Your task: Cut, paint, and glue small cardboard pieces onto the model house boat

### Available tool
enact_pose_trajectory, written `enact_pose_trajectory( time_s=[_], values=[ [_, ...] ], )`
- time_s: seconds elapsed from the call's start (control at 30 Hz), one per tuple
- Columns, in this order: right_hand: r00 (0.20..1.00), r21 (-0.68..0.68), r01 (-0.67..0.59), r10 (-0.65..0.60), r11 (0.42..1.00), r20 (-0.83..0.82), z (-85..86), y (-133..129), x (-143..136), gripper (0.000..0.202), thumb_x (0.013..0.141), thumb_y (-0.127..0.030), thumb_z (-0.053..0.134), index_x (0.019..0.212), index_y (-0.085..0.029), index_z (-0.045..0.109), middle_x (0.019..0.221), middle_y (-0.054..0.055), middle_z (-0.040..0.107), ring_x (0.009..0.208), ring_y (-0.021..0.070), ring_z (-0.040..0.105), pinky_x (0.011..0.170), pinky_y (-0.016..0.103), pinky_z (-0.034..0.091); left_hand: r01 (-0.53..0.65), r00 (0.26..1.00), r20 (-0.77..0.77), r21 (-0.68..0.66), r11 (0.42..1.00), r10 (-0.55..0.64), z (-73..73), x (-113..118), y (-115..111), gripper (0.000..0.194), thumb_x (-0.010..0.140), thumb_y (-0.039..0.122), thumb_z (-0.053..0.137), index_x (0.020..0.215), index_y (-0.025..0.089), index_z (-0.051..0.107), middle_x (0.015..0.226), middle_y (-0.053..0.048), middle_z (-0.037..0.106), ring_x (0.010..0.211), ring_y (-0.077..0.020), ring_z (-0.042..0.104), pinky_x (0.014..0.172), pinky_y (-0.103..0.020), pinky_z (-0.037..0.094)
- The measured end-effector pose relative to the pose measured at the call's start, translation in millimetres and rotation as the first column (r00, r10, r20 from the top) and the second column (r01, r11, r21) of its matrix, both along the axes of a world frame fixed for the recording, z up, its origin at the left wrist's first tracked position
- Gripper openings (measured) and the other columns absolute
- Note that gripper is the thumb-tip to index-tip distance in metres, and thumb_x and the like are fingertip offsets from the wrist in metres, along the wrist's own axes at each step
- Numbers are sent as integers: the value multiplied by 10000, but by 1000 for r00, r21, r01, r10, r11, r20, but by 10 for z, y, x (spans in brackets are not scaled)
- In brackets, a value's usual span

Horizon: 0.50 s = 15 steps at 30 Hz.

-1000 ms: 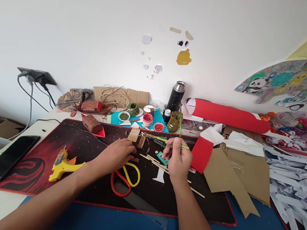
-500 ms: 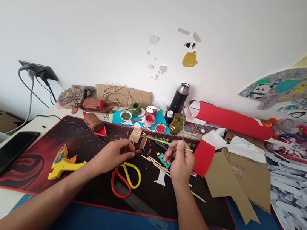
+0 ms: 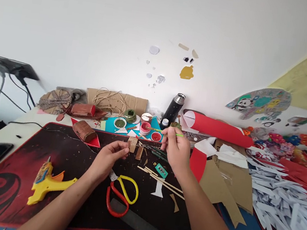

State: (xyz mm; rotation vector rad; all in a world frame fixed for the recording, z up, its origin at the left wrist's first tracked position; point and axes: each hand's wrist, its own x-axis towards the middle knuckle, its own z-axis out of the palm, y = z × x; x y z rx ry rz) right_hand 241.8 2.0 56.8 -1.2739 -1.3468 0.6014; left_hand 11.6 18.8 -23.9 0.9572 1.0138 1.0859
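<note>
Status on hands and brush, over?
Right hand holding green paintbrush, tip at red paint jar. Left hand by cardboard, hold unclear. Scissors near left wrist.

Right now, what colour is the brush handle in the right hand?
The brush handle is green, best seen in the head view.

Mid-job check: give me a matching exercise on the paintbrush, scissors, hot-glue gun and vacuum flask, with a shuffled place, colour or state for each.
Things
1. Paintbrush
2. Scissors
3. Hot-glue gun
4. Vacuum flask

Places, colours, states
A. Black with a silver-coloured top
B. One red handle loop, one yellow
C. On the left part of the mat
D. In the right hand, bristles at the red paint jar

Right pairs: 1-D, 2-B, 3-C, 4-A
</note>
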Motion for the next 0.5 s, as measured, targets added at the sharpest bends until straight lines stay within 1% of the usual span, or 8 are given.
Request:
enact_pose_trajectory(
  time_s=[0.1,0.17,0.23,0.37,0.5],
  values=[
    [979,16,47,-49,999,199,85,321,45,508,1114,-631,450,915,-240,707,690,-5,653,543,151,627,558,274,482,6,1000,26,-19,1000,-6,-27,-12,-7,435,627,506,979,839,187,774,824,-29,736,698,-154,601,692,-283,505],
    [951,11,85,-85,996,299,84,530,65,496,1125,-604,431,936,-243,713,709,-3,675,562,156,641,589,278,481,5,999,36,-14,1000,-5,-16,-19,-8,438,639,522,974,844,190,776,835,-30,736,719,-161,608,705,-286,515],
    [926,-11,105,-93,994,367,53,707,74,480,1132,-571,420,940,-240,711,692,-8,678,563,160,647,616,282,480,-1,999,50,-16,1000,1,1,-24,-9,453,647,544,968,858,191,778,838,-30,732,744,-171,620,715,-289,523],
    [912,-47,96,-69,994,405,-18,926,62,491,1133,-564,406,924,-237,707,666,-11,681,545,162,647,616,281,471,1,998,65,-33,999,1,22,-33,-12,488,652,589,958,867,192,771,825,-35,726,771,-194,641,714,-300,536],
    [907,-87,111,-65,990,416,-30,993,32,480,1133,-541,408,892,-233,688,654,-16,681,500,155,635,606,285,467,5,999,53,-27,1000,-3,46,-37,-13,499,649,619,948,840,196,766,801,-43,722,761,-203,640,707,-309,536]
  ],
)
